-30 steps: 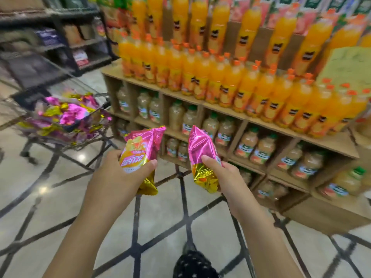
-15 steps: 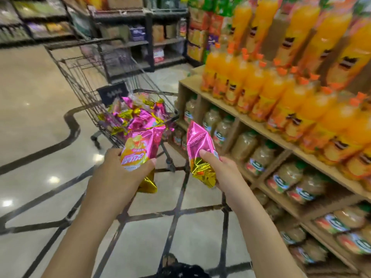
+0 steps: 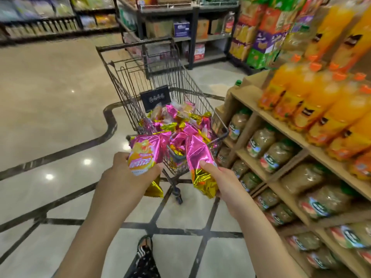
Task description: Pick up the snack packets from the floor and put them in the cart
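My left hand [image 3: 124, 177] grips a pink and gold snack packet [image 3: 145, 154] with its printed front facing me. My right hand [image 3: 222, 182] grips a second pink and gold snack packet [image 3: 198, 161] by its lower half. Both packets are held up just in front of the near end of a wire shopping cart [image 3: 128, 91]. The cart's basket holds a pile of several matching pink and gold packets [image 3: 180, 121].
A wooden shelf unit [image 3: 259, 115] stands close on the right, with orange juice bottles [image 3: 321, 101] on top and brown jars [image 3: 267, 149] below. Dark metal racks [image 3: 192, 35] stand behind the cart. Polished floor [image 3: 50, 97] opens to the left. My foot [image 3: 144, 255] shows at the bottom.
The view has swung left, bringing the cart from the left side to straight ahead. Both hands, still holding their packets, are now closer to the cart's near end.
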Demonstrator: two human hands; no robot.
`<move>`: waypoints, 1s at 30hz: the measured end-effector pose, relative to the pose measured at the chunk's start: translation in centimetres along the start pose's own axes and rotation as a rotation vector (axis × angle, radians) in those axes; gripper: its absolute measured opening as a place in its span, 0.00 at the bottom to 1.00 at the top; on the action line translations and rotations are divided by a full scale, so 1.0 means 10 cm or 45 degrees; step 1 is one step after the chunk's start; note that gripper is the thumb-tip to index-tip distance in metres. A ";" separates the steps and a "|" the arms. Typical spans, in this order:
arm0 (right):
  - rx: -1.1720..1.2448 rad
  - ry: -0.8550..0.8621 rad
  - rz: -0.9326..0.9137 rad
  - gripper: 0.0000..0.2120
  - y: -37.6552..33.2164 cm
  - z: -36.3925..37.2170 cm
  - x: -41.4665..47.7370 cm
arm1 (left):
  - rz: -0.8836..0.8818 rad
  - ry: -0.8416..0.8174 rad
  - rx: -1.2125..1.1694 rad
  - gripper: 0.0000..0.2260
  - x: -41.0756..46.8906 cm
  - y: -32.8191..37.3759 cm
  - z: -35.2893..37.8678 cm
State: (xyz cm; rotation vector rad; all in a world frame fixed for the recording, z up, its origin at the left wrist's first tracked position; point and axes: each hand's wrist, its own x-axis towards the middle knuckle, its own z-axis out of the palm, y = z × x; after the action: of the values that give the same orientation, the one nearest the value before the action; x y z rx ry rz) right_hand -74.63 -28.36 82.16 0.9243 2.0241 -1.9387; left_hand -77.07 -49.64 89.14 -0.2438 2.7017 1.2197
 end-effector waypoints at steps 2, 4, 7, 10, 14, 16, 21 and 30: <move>0.013 0.039 0.018 0.53 -0.16 0.18 0.22 | 0.022 0.009 0.007 0.26 0.31 0.00 -0.12; 0.031 0.047 0.006 0.57 -0.33 0.33 0.44 | 0.032 0.015 0.009 0.27 0.63 0.01 -0.25; 0.039 0.111 -0.004 0.58 -0.57 0.55 0.72 | 0.038 0.028 0.042 0.30 1.10 0.00 -0.40; 0.049 0.165 0.013 0.62 -0.67 0.67 0.96 | 0.069 0.022 0.110 0.34 1.53 -0.01 -0.47; 0.078 0.231 0.098 0.63 -0.75 0.75 1.23 | 0.069 -0.052 0.122 0.37 2.04 0.03 -0.45; 0.067 0.271 0.144 0.62 -0.80 0.73 1.39 | 0.073 -0.081 0.118 0.35 2.30 0.08 -0.40; 0.069 0.320 0.200 0.59 -1.04 0.56 1.94 | 0.102 -0.120 0.114 0.33 2.99 0.38 -0.12; 0.023 0.302 0.182 0.54 -1.57 0.29 2.83 | 0.185 -0.231 0.217 0.29 3.91 0.91 0.44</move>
State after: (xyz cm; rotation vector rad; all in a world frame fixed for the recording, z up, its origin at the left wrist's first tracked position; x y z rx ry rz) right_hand -106.34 -21.78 79.63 1.3203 1.9991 -1.8508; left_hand -116.65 -43.49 84.38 0.0835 2.6808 0.9838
